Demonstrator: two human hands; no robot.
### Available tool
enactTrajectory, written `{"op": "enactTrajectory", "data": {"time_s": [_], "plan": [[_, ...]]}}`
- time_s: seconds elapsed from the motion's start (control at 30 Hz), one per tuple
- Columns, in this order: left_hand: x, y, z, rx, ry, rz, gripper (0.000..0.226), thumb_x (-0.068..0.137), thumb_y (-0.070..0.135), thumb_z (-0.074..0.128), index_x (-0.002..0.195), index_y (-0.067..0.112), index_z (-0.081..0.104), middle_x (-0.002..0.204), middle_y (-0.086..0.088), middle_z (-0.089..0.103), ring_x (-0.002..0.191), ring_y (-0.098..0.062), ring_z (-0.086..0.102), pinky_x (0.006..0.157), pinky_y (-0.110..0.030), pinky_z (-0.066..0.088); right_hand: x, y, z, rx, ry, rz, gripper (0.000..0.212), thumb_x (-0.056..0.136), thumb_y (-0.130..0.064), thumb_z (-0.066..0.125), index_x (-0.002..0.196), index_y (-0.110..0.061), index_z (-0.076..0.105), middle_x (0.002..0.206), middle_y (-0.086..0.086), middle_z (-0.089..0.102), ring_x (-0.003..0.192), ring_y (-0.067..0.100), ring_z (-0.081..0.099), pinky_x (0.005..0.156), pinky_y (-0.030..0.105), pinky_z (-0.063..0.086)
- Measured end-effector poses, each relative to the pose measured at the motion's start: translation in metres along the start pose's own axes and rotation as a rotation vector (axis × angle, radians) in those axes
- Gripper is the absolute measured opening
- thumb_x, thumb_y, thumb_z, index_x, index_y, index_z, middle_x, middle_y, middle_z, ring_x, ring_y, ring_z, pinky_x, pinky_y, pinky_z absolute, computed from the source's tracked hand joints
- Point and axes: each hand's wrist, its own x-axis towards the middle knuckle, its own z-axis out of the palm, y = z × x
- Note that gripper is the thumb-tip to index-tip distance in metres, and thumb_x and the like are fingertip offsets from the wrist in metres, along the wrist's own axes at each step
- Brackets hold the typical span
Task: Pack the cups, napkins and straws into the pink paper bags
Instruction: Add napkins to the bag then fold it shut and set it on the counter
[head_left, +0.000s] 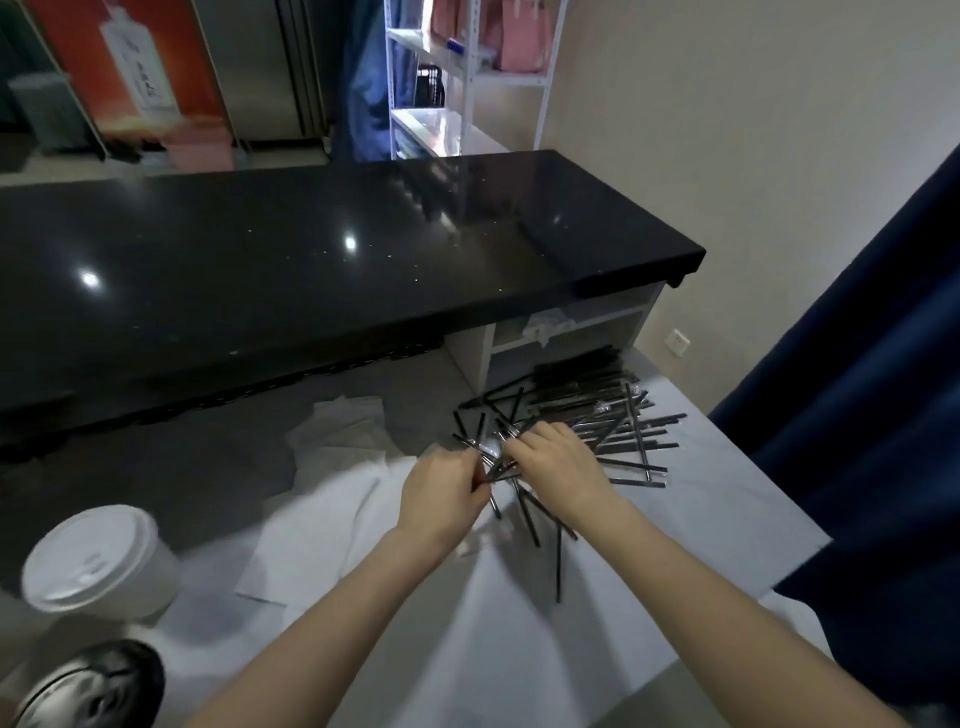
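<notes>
A heap of black wrapped straws (597, 415) lies on the white work surface (519, 623) to the right of centre. My left hand (441, 493) pinches a few straws at the near edge of the heap. My right hand (558, 462) lies over the same bunch with fingers curled on the straws. White napkins (332, 431) are spread to the left of the hands. A white lidded cup (96, 558) stands at the lower left. Pink paper bags (519, 36) sit far off on a white shelf.
A long glossy black counter (311, 260) runs across behind the work surface. A dark round lid or container (88, 686) sits at the bottom left corner. A dark blue curtain (857, 389) hangs on the right. A person in blue (363, 78) stands beyond the counter.
</notes>
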Motion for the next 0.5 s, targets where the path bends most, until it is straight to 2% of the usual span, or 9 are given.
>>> {"op": "enactTrajectory", "data": {"time_s": [0.1,0.17,0.23,0.37,0.43,0.5], "plan": [[-0.023,-0.005,-0.026,-0.011,0.072,0.014,0.013,0.083,0.030,0.063,0.083,0.018,0.059,0.083,0.001,0.066,0.083,-0.024,0.056,0.065,-0.035,0.041,-0.004,-0.019,-0.009,0.051,0.039,0.017,0.022,0.066,-0.014,0.074,0.085,-0.020,0.067,0.074,-0.002,0.061,0.073,0.024,0.060,0.070,0.030,0.042],[-0.043,-0.011,-0.046,0.035,0.137,0.048,0.011,0.082,0.028,0.065,0.081,0.018,0.059,0.080,0.003,0.066,0.080,-0.024,0.056,0.063,-0.035,0.039,-0.010,-0.036,-0.018,0.143,0.040,0.013,0.025,0.072,-0.019,0.078,0.096,-0.022,0.071,0.087,0.000,0.067,0.081,0.026,0.064,0.073,0.034,0.050],[-0.069,-0.020,-0.067,0.065,0.202,0.085,0.013,0.079,0.025,0.070,0.077,0.018,0.059,0.074,0.003,0.065,0.075,-0.025,0.056,0.062,-0.037,0.042,-0.016,-0.058,-0.030,0.209,0.058,-0.013,0.027,0.077,-0.019,0.075,0.104,-0.020,0.071,0.098,0.003,0.070,0.088,0.029,0.066,0.077,0.037,0.053],[-0.129,-0.037,-0.116,0.051,0.343,0.098,0.015,0.079,0.022,0.073,0.078,0.019,0.058,0.073,0.006,0.061,0.070,-0.021,0.057,0.060,-0.037,0.045,-0.018,-0.116,-0.070,0.318,0.013,-0.095,0.031,0.095,-0.019,0.052,0.123,-0.016,0.064,0.117,0.004,0.067,0.107,0.027,0.061,0.091,0.036,0.045],[-0.162,-0.048,-0.142,0.031,0.384,0.099,0.014,0.081,0.023,0.072,0.082,0.020,0.059,0.076,0.007,0.060,0.071,-0.017,0.058,0.059,-0.037,0.047,-0.018,-0.147,-0.090,0.360,0.002,-0.110,0.032,0.099,-0.023,0.047,0.129,-0.020,0.060,0.119,0.002,0.067,0.111,0.023,0.057,0.091,0.029,0.038],[-0.197,-0.063,-0.170,0.012,0.431,0.086,0.011,0.082,0.026,0.069,0.084,0.022,0.059,0.079,0.009,0.060,0.072,-0.014,0.058,0.059,-0.036,0.049,-0.017,-0.179,-0.111,0.435,0.006,-0.123,0.032,0.100,-0.027,0.046,0.129,-0.025,0.059,0.114,0.002,0.065,0.108,0.023,0.056,0.088,0.029,0.037]]}}
